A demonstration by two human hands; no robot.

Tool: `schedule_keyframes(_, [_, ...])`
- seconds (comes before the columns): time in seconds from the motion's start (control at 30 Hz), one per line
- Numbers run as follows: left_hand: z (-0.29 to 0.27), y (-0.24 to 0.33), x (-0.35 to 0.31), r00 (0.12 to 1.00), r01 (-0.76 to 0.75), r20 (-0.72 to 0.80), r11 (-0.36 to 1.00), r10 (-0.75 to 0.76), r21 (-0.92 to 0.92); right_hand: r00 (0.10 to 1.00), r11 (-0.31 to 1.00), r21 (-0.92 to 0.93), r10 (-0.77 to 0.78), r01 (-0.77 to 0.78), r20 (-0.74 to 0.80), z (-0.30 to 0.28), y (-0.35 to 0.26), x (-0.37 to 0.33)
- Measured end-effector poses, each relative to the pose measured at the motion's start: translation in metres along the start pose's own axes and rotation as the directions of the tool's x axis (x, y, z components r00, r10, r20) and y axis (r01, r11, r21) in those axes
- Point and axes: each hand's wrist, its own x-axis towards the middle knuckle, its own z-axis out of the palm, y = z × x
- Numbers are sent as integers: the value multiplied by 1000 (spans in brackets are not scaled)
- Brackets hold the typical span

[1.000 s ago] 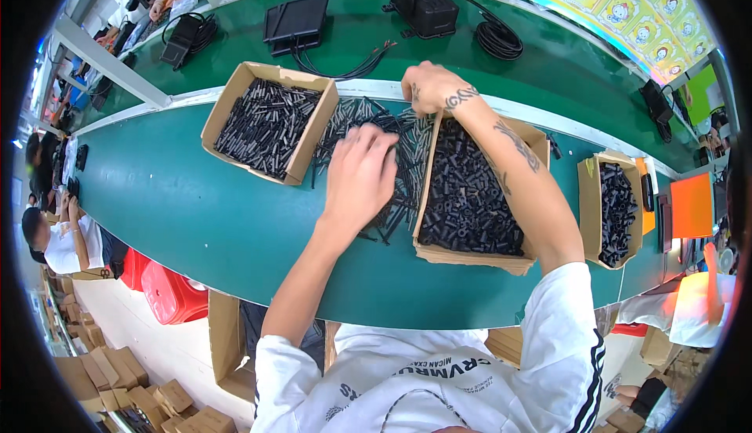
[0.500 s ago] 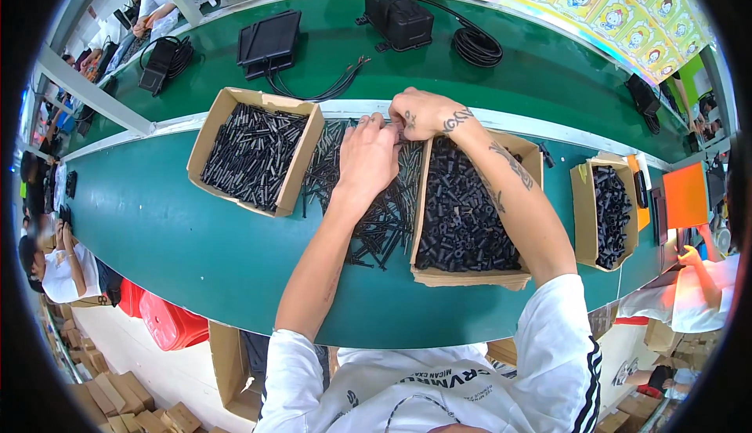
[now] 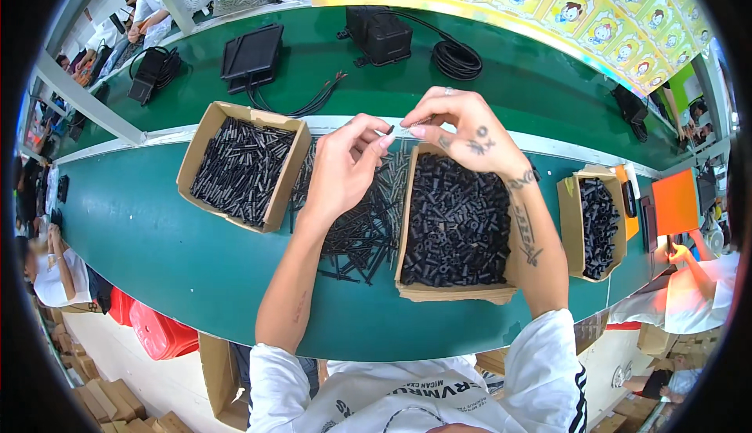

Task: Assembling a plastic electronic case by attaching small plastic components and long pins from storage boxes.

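Observation:
Both hands are raised over the far edge of the bench, fingertips almost meeting. My left hand (image 3: 345, 163) pinches a small black piece (image 3: 389, 130). Between thumb and forefinger of my right hand (image 3: 474, 131) is a thin, screw-like metal piece (image 3: 417, 123), partly hidden by the fingers. Under and between my arms lies a loose pile of long dark screws (image 3: 360, 233). Left of it, a cardboard box (image 3: 282, 198) holds many thin dark ribbed pieces (image 3: 243, 166). Below my right hand, another cardboard box (image 3: 458, 293) is full of small black plastic parts (image 3: 454, 221).
A smaller cardboard box (image 3: 574, 229) of black parts stands at the right, near an orange panel (image 3: 675, 202). Behind a pale ledge, a flat black panel (image 3: 252, 53), a black box-shaped unit (image 3: 380, 35) and coiled cable (image 3: 457, 59) rest on a green shelf. Other people sit at both sides.
My hands have lifted from the far end of the screw pile and moved slightly apart, with small pieces now showing at the fingertips. The whole view has shifted a little.

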Motion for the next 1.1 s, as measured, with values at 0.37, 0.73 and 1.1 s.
schedule_keyframes(0.37, [4, 32, -10, 969, -238, -50, 968, 242, 80, 988, 992, -109, -85, 71, -131, 1, -25, -26])
schedule_keyframes(0.73, [6, 34, -16, 955, -287, 88, 958, 283, 30, 973, 929, 368, 117, -38, -197, 25, -26, -33])
schedule_keyframes(1.1, [7, 31, -16, 990, -70, 120, 997, 74, -40, 950, 998, 58, 43, -26, -310, 25, -21, -34])
